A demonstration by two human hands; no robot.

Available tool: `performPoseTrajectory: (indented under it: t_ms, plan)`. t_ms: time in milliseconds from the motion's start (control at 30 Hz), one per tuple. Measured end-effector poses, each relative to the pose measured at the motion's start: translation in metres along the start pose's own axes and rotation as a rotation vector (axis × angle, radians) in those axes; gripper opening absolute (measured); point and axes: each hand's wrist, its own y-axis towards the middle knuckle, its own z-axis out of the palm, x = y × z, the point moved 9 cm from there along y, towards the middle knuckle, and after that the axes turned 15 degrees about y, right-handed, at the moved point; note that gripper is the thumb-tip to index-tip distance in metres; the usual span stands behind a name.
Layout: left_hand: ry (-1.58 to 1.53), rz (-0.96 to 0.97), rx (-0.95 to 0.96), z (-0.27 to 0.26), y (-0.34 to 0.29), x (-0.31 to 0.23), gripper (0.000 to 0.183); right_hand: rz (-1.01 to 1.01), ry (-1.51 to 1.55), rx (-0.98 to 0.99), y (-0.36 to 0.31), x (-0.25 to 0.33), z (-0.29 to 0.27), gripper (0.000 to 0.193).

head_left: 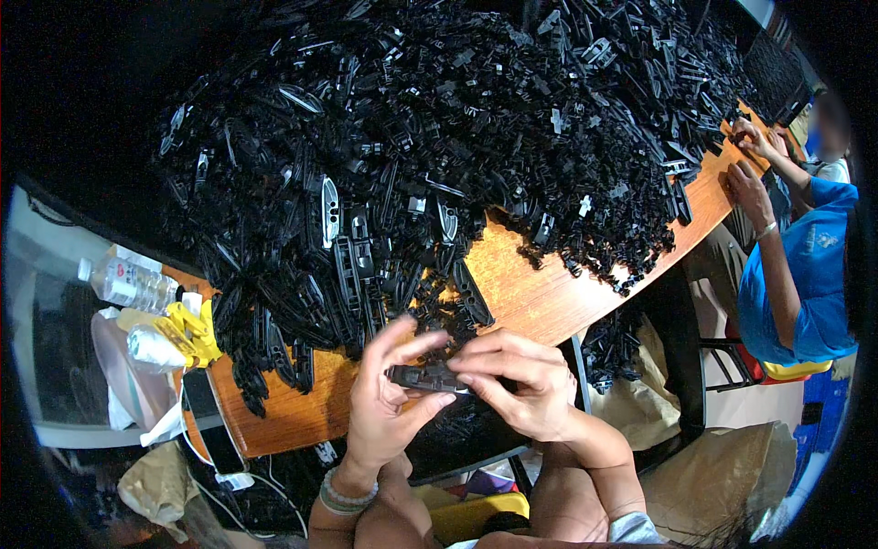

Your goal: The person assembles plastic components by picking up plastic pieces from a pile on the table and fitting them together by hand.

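Between my two hands, just off the table's front edge, is a black plastic part (426, 377), long and narrow with raised details on top. My left hand (382, 389) grips its left end between thumb and fingers, the index finger lifted over it. At the right end, the thumb and fingertips of my right hand (521, 377) pinch it; whether a smaller piece sits in that pinch is hidden. Beyond my hands a large heap of black plastic parts (366, 174) covers the wooden table (526, 284), long shells on the left and small clips toward the right.
A water bottle (133, 282), yellow gloves (189, 331) and a phone (208, 416) with a white cable lie at the left. A co-worker in a blue shirt (805, 265) handles parts at the right. Brown paper bags (727, 476) stand below the table, and black parts fill one (611, 352).
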Motion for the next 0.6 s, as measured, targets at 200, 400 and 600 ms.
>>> performPoseTrajectory:
  t_ms: [200,400,600]
  plan:
    - [0.403,-0.121,0.082,-0.004,-0.006,0.012,0.025,-0.274,-0.251,0.191,-0.002,0.020,0.013,0.024]
    - [0.346,-0.069,0.057,-0.007,-0.008,0.007,0.021,-0.318,-0.357,0.309,-0.007,0.021,0.021,0.027]
    - [0.655,0.232,0.107,0.002,-0.016,-0.020,0.018,0.133,-0.031,0.281,-0.006,-0.003,0.013,0.028]
